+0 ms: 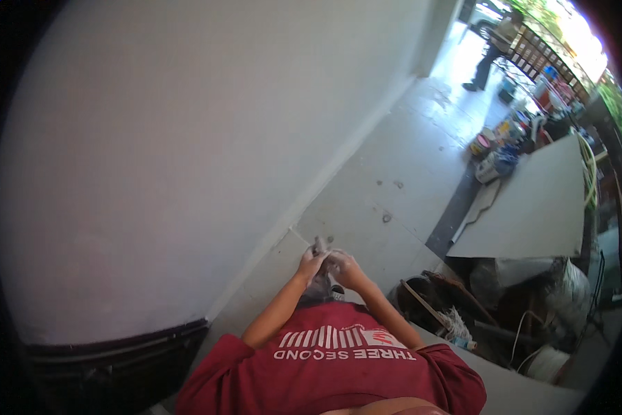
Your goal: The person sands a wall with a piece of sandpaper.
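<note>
My left hand [312, 264] and my right hand [344, 268] are close together in front of my red shirt [345, 346]. Both look dusted with white, and their fingers are curled in. A small greyish shape [321, 243] shows at the top of my left hand; whether it is a held thing or whitened fingers is too blurred to tell. My right hand lies right beside the left, its fingertips mostly hidden. Below the hands, part of a dark shoe [338, 292] is visible.
A pale wall [186, 138] runs along my left, with a black object [117, 360] at its foot. On the right, a large grey board [525, 207] leans over clutter, bags and a black bucket [414, 294]. Paint cans [481, 144] stand farther off, near another person [496, 48].
</note>
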A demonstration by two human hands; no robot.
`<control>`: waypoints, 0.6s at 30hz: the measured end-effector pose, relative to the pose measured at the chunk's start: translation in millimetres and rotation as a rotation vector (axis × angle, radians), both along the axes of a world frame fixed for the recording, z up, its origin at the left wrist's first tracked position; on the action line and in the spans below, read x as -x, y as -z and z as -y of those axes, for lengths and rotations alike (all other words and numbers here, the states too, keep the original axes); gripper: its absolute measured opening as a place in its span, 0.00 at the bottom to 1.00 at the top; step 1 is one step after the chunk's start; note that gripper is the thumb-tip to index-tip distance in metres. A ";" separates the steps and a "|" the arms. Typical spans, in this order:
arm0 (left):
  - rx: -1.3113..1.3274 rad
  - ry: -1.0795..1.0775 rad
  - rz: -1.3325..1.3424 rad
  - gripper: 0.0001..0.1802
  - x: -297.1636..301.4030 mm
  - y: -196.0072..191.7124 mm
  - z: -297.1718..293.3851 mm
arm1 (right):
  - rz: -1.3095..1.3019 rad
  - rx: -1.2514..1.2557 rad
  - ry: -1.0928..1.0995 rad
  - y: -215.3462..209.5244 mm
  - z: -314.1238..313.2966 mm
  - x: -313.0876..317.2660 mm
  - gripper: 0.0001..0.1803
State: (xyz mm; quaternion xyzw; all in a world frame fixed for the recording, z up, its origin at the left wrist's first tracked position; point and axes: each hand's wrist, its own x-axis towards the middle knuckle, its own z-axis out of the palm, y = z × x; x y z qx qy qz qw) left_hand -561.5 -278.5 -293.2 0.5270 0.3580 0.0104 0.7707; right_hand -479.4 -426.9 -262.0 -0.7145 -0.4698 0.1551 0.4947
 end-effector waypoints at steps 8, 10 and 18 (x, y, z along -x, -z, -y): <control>0.204 0.070 -0.105 0.18 47.1 -13.0 20.7 | -0.060 -0.028 -0.026 1.1 23.0 40.5 0.09; 0.182 0.109 -0.137 0.19 57.9 -12.9 13.8 | -0.170 0.026 -0.041 6.4 17.3 47.4 0.12; -0.032 0.084 -0.193 0.25 103.8 -13.5 -36.5 | -0.020 0.162 -0.122 1.9 -40.4 76.2 0.09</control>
